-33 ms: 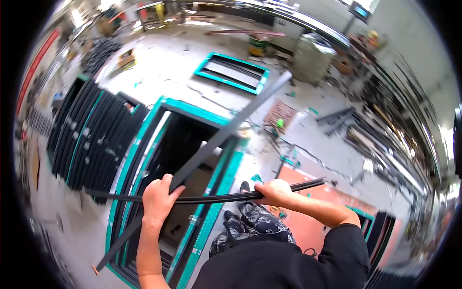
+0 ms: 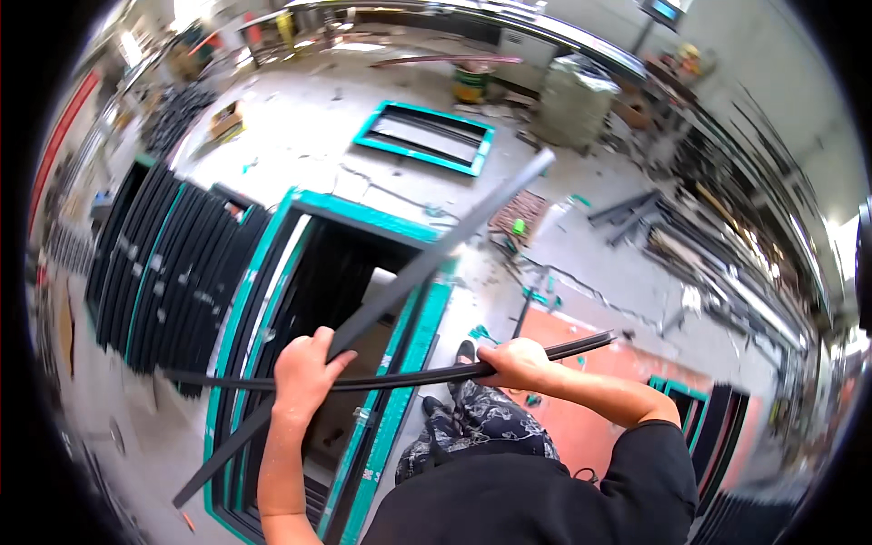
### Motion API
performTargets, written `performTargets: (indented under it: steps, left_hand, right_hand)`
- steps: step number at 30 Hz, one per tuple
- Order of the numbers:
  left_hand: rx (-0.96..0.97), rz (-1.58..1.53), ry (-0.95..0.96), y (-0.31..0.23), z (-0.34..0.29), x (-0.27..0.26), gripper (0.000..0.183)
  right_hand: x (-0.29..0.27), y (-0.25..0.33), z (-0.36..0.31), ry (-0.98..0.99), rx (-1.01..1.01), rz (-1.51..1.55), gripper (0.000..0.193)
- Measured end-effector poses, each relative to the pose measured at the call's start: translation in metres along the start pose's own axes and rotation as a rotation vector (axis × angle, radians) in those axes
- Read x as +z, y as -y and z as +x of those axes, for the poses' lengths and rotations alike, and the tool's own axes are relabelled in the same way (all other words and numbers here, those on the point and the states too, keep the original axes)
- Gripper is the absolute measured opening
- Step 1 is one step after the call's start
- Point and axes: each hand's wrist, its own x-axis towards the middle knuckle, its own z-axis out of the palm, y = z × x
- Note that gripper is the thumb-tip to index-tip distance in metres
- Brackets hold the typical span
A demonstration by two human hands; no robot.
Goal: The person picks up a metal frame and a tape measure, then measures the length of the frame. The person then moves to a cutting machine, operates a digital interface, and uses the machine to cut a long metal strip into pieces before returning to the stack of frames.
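Note:
My left hand (image 2: 304,374) is closed round a long, straight dark grey bar (image 2: 440,259). The bar slants from near my left forearm up to the far right. A thin, slightly curved black strip (image 2: 413,379), seemingly more than one length together, crosses the bar at my left hand; whether those fingers also grip it is hidden. My right hand (image 2: 518,363) is closed on this strip near its right end, which sticks out past the wrist. Below both lie large dark rectangular frames (image 2: 413,227) edged in green tape, one on another.
A row of dark frames (image 2: 154,272) stands at the left. Farther off, a smaller green-edged frame (image 2: 481,154) lies on the floor. A reddish board (image 2: 581,427) is at my right, with more frames (image 2: 718,427) beside it. Loose bars (image 2: 708,268) lie along the right side.
The view has shifted slightly, so the floor and frames sit a little further left. The grey bar's far end has dipped slightly. Both hands keep their holds.

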Motion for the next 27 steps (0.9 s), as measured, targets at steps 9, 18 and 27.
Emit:
performTargets:
  steps: [9, 18, 27]
  left_hand:
    - [0.377, 0.025, 0.997, -0.178, 0.082, 0.088, 0.043]
    - [0.485, -0.037, 1.428, -0.356, 0.221, 0.194, 0.045]
    - [0.143, -0.253, 1.845, -0.557, 0.287, 0.255, 0.053]
  right_hand:
    - [0.068, -0.096, -0.153, -0.443, -0.055, 0.048, 0.027]
    - [0.045, -0.276, -0.230, -0.783, -0.056, -0.134, 0.035]
    - [0.002, -0.447, -0.297, -0.948, 0.024, -0.130, 0.040]
